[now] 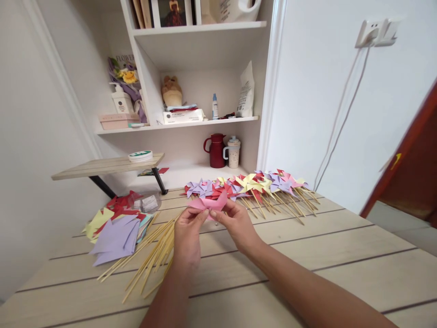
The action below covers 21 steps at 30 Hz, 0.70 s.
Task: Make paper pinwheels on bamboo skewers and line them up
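Note:
Between my two hands is a piece of pink paper (212,203), its corners folded in toward the middle. My left hand (189,230) pinches its left side, thumb on top. From the right, my right hand (237,223) pinches the same paper, and both thumbs meet near its centre. Fingertips behind the paper are hidden. Just left of my left hand lie several thin wooden sticks (153,255). Past my hands, finished paper pinwheels (252,183) on sticks are heaped in purple, red, yellow and pink.
Purple paper sheets (116,239) lie at the left, with yellow and red ones behind. A clear plastic box (148,202) sits beside them. A small raised wooden stand (109,166) carries a round white tub (140,156). Shelves (198,120) rise behind the table, with a red jug (217,151) below.

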Each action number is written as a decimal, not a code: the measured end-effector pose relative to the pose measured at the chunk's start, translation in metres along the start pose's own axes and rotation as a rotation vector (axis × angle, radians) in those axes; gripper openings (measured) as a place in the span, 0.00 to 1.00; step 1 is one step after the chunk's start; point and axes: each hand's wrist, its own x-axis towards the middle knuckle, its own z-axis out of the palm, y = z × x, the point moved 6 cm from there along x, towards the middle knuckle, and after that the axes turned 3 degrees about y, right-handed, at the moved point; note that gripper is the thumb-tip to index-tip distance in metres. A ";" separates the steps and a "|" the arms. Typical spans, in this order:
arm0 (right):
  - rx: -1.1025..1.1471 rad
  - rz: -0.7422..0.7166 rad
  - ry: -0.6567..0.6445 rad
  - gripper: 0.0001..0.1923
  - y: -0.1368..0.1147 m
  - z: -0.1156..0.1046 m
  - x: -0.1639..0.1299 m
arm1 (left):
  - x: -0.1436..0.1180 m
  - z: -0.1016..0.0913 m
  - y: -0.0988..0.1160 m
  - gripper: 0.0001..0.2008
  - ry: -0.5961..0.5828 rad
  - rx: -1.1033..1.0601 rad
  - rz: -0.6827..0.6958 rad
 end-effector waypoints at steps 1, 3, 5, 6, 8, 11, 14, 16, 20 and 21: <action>0.006 0.013 0.011 0.12 0.000 0.000 0.000 | 0.000 0.000 0.000 0.12 -0.001 -0.005 -0.002; 0.018 0.034 0.023 0.13 0.000 0.000 0.000 | 0.001 0.000 0.000 0.12 -0.010 -0.012 -0.001; 0.037 0.046 0.021 0.12 0.000 0.000 0.000 | 0.001 0.000 0.000 0.12 -0.025 -0.008 0.010; 0.051 0.044 0.020 0.11 0.000 0.000 0.000 | 0.001 0.001 0.000 0.11 -0.031 -0.005 0.019; 0.079 0.026 0.020 0.09 0.000 -0.001 0.001 | 0.000 0.001 0.000 0.11 -0.035 0.007 0.041; 0.091 0.008 0.028 0.09 0.001 -0.002 0.002 | -0.001 0.002 0.001 0.10 -0.033 0.063 0.069; 0.106 0.020 0.036 0.11 0.005 -0.002 0.002 | -0.001 0.004 0.002 0.09 -0.028 0.123 0.101; 0.119 0.032 0.048 0.12 0.008 -0.003 0.002 | -0.002 0.004 0.003 0.09 -0.023 0.160 0.129; 0.132 0.049 0.082 0.11 0.013 -0.005 0.002 | -0.003 0.005 0.008 0.08 -0.003 0.217 0.174; 0.132 0.051 0.077 0.11 0.013 -0.004 0.001 | -0.003 0.005 0.009 0.08 0.003 0.218 0.173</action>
